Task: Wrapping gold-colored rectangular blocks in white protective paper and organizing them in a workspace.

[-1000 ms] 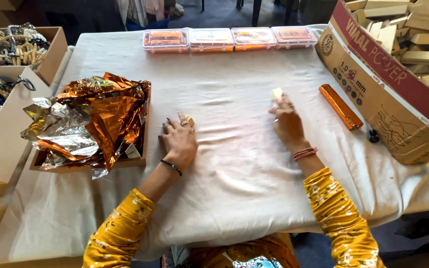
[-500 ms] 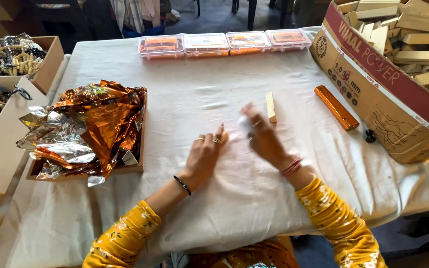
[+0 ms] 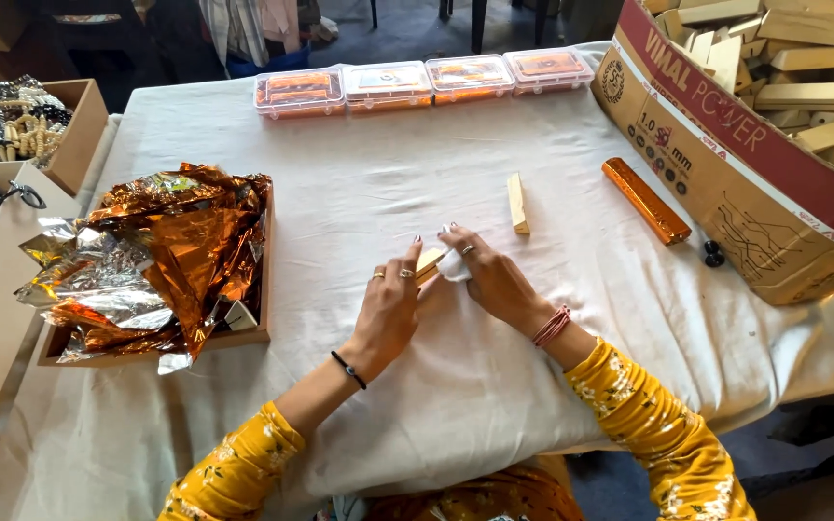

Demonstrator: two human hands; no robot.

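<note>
My left hand (image 3: 390, 301) holds a small pale wooden block (image 3: 429, 261) at the middle of the white-clothed table (image 3: 359, 193). My right hand (image 3: 490, 275) presses a small white wad (image 3: 453, 265), cloth or paper, against that block. Both hands meet over the cloth. A second bare wooden block (image 3: 517, 203) lies just beyond my right hand. Further right lies a long bar wrapped in copper foil (image 3: 646, 200).
A shallow tray (image 3: 253, 333) at the left holds crumpled copper and silver foil sheets (image 3: 147, 256). Several clear lidded boxes (image 3: 417, 82) line the far edge. A big cardboard carton (image 3: 726, 164) of wooden blocks stands at the right. Boxes of jewellery (image 3: 7, 121) sit far left.
Both hands have come together at the table's middle from wider apart. The right hand left one block lying on the cloth, and a block and a white wad are now between the hands.
</note>
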